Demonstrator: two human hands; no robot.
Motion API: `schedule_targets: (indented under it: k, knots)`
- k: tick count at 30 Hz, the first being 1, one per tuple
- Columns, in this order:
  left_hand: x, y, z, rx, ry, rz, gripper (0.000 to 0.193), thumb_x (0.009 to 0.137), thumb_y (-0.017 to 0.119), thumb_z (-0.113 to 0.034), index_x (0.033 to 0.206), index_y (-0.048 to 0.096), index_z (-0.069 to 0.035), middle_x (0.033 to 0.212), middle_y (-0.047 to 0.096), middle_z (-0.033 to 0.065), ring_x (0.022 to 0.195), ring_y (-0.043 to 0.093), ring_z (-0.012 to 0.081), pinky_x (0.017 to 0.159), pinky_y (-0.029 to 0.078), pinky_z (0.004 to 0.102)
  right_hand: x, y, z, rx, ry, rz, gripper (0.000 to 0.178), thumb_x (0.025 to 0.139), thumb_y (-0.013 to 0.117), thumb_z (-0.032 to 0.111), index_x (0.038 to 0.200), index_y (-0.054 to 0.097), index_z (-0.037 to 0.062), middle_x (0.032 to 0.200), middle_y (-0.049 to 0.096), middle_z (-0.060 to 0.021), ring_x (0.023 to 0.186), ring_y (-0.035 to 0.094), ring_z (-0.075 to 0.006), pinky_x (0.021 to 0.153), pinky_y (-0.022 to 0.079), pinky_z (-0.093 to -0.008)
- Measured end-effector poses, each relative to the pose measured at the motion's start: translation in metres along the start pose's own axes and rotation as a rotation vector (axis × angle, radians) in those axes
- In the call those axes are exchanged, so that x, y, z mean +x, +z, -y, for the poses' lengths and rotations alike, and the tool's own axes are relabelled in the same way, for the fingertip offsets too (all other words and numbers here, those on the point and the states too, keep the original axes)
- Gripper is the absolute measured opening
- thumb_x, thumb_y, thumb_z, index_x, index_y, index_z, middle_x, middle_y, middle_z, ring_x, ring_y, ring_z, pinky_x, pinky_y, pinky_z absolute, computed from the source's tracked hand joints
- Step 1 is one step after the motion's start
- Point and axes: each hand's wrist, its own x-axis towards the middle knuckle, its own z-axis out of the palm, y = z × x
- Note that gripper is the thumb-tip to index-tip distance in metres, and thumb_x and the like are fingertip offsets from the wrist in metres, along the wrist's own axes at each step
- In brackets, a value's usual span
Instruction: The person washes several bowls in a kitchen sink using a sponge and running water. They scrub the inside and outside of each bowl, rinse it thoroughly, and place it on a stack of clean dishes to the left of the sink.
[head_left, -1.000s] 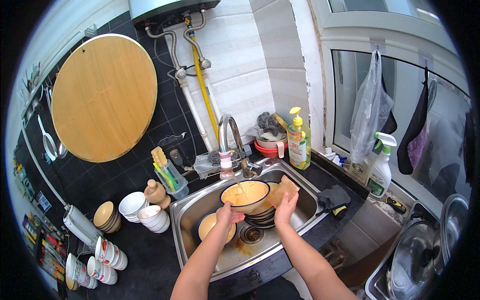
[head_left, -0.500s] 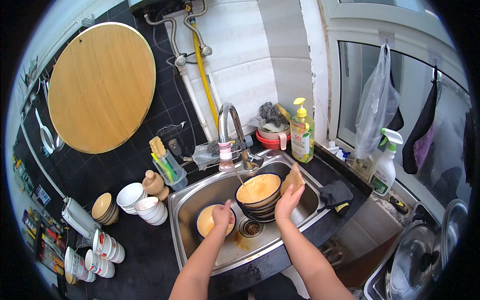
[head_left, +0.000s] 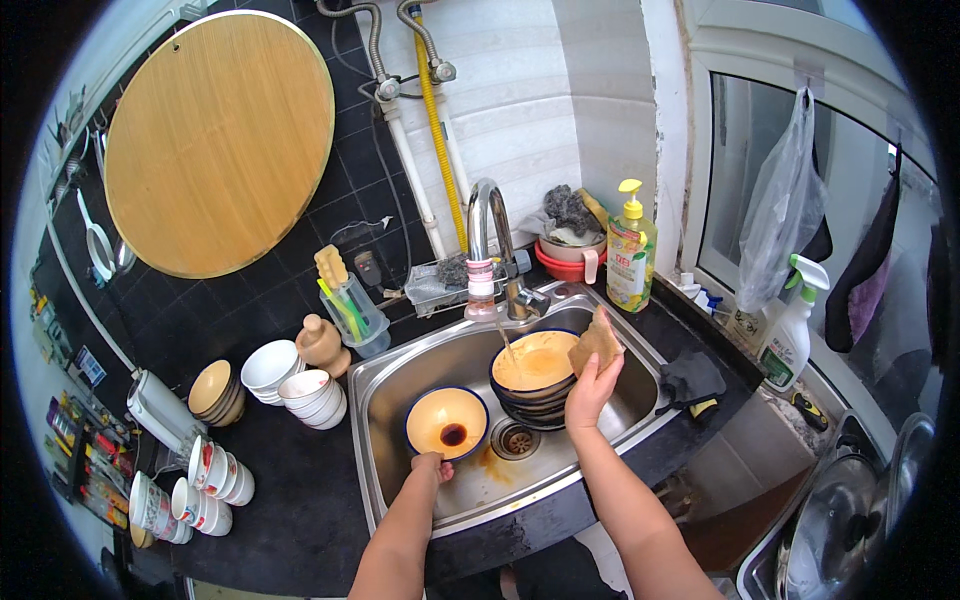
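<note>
L hand (head_left: 432, 466) grip pinching cream bowl (head_left: 444, 415) @ nr rim, R hand (head_left: 592, 395) grip pinching sponge (head_left: 594, 343).

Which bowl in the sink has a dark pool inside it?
The single bowl at left in the sink, with the left hand at its rim; the top stacked bowl, under the tap, shows no dark pool. Lower bowls hide their insides.

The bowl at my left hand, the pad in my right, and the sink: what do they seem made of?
Bowl: smooth, glossy enamel or glazed ceramic, judging by its shiny cream inside and dark blue edge; I can't tell which. Pad: perhaps sponge or coarse fibre, with a matte tan surface. Sink: probably stainless steel, from its silvery-grey, reflective satin finish.
</note>
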Motion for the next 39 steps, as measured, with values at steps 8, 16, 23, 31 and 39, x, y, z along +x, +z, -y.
schedule_targets:
  k: [8,16,23,31,39]
  knots:
    - [-0.039,0.000,-0.020,-0.101,-0.009,0.201,0.034,0.086,0.027,-0.012,0.110,0.043,0.007,0.094,0.058,0.0289,0.064,0.062,0.0390,0.043,0.054,0.0448,-0.006,0.002,0.013,0.031,-0.054,0.120,0.036,0.088,0.042,0.008,0.122,0.036,-0.0034,0.121,0.044,-0.0178,0.111,0.044,-0.0273,0.095,0.033,-0.0342]
    - [-0.126,-0.003,-0.023,0.397,0.563,-0.068,0.033,0.081,0.041,-0.003,0.110,0.028,0.006,0.100,0.052,0.0290,0.073,0.060,0.0438,0.050,0.054,0.0475,-0.021,-0.007,0.032,-0.125,-0.275,0.379,0.026,0.084,0.045,0.002,0.109,0.050,0.0008,0.105,0.058,-0.0157,0.098,0.057,-0.0289,0.084,0.043,-0.0325]
    - [-0.180,-0.031,-0.013,0.764,1.198,-0.322,0.038,0.078,0.044,-0.001,0.113,0.030,0.002,0.102,0.050,0.0299,0.080,0.056,0.0456,0.070,0.046,0.0504,-0.042,-0.008,0.056,-0.235,-0.686,0.766,0.033,0.072,0.051,-0.001,0.104,0.054,0.0047,0.098,0.061,-0.0134,0.087,0.060,-0.0296,0.071,0.049,-0.0345]
    - [-0.134,-0.039,-0.006,0.032,0.766,0.046,0.037,0.077,0.043,-0.001,0.113,0.037,0.004,0.096,0.056,0.0270,0.073,0.062,0.0390,0.043,0.055,0.0423,-0.092,0.025,0.051,-0.366,-0.625,1.339,0.032,0.075,0.052,0.003,0.106,0.056,0.0104,0.100,0.061,-0.0087,0.085,0.060,-0.0273,0.069,0.049,-0.0343]
    - [-0.144,-0.047,-0.015,-0.409,0.515,0.397,0.038,0.076,0.037,0.000,0.114,0.039,0.002,0.097,0.054,0.0231,0.071,0.061,0.0399,0.048,0.056,0.0451,-0.123,0.062,0.000,-0.899,-0.853,1.790,0.034,0.087,0.041,0.032,0.105,0.056,0.0075,0.101,0.059,-0.0117,0.103,0.050,-0.0281,0.093,0.032,-0.0426]
